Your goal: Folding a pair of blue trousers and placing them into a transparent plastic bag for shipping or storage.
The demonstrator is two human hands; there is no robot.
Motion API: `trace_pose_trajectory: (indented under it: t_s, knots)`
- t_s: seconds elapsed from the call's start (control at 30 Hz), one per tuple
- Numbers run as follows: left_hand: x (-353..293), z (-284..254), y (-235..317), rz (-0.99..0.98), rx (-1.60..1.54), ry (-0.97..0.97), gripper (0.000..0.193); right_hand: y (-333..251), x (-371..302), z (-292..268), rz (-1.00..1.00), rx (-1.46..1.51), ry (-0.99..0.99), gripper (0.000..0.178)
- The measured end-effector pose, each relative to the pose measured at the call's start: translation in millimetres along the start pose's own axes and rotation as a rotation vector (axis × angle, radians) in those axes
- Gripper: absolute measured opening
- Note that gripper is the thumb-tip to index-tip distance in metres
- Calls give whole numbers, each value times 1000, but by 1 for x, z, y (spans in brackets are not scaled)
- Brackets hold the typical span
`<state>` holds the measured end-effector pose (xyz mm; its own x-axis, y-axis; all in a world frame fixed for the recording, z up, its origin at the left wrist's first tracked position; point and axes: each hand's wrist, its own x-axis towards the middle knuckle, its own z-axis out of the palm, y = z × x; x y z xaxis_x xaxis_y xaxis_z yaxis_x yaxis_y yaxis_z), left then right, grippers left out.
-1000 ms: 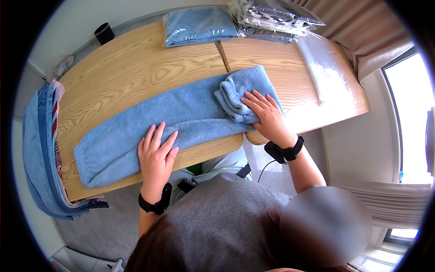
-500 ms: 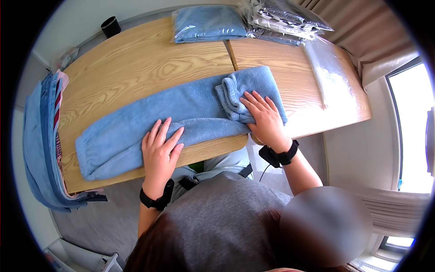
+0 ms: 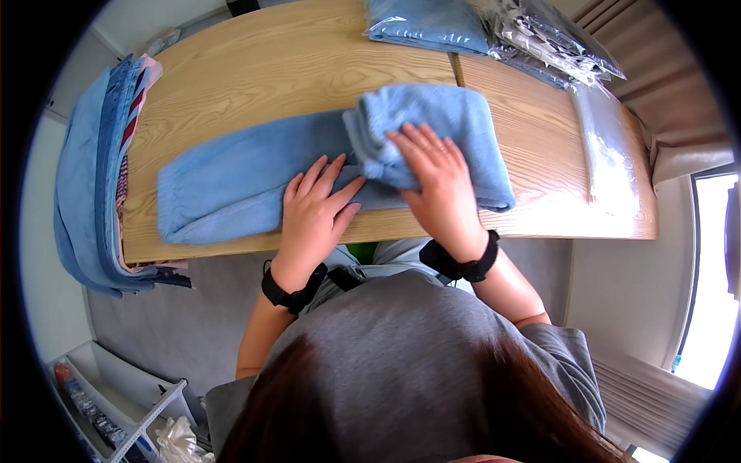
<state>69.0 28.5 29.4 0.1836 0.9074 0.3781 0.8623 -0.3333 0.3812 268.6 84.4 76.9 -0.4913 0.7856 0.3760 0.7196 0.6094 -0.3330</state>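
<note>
A light blue fleece garment, long and narrow like folded trousers, lies across the wooden table in front of me. Its right end is folded over toward the left into a thick layered bundle. On top of that bundle rests my right hand, fingers stretched out and palm down. My left hand lies with spread fingers on the near side of the flat part, just left of the bundle. A gathered waistband-like edge shows at the garment's left end.
Several garments hang over the table's left edge. At the far side lie a blue fleece item in clear plastic and a stack of bagged items. Clear plastic bags lie at the right. A white bin stands lower left.
The right end of the garment has been turned over farther to the left, making a larger bundle. My left hand has moved right along the fabric. The whole view has shifted.
</note>
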Motion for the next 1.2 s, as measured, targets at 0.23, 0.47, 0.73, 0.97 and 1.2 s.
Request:
trace_pose_trajectory:
  t_s: [0.23, 0.47, 0.73, 0.97, 1.2]
  knots:
    - [-3, 2, -4, 36, -15, 45, 21, -2, -9, 30, -37, -82, -81, 71]
    - [-4, 6, -4, -54, -149, 82, 48, -6, -9, 32, -42, -136, -69, 71]
    - [0, 4, -3, 32, 48, 42, 52, -1, -23, 2, 51, -161, -48, 65]
    - [0, 5, -3, 17, 30, 57, 44, 79, -60, -29, 173, 32, 250, 65]
    - [1, 4, -3, 9, 19, 27, 40, 78, -71, -25, 277, -306, -170, 66]
